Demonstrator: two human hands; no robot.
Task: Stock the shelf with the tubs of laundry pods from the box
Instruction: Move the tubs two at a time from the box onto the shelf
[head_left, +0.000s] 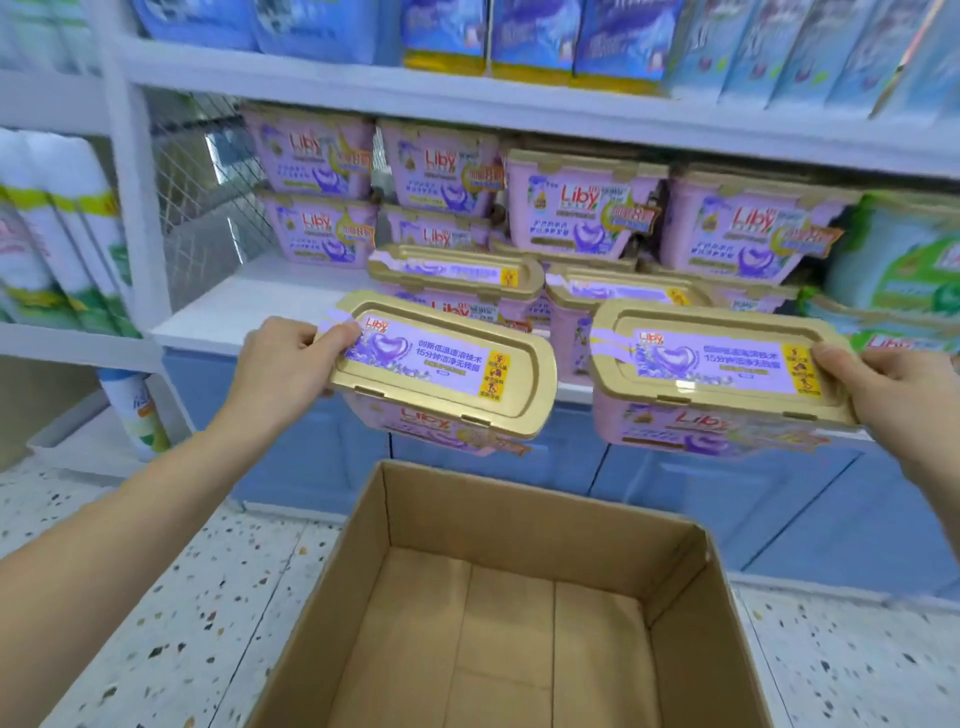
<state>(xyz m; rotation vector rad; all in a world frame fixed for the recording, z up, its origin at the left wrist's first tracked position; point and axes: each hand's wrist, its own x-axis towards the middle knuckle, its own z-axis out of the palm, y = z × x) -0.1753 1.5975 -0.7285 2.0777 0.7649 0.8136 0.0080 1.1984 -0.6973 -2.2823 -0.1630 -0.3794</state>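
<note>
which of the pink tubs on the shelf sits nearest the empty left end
The lower tub of the far-left stack, at the back by the wire mesh. Every other shelved tub sits farther right; bare white shelf lies in front of it.

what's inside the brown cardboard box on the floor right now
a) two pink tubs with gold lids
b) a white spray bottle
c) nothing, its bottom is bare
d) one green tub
c, the open brown cardboard box shows only its bare bottom panels, while the left hand and the right hand each hold a pink tub with a gold lid above it, in front of the white shelf.
</note>
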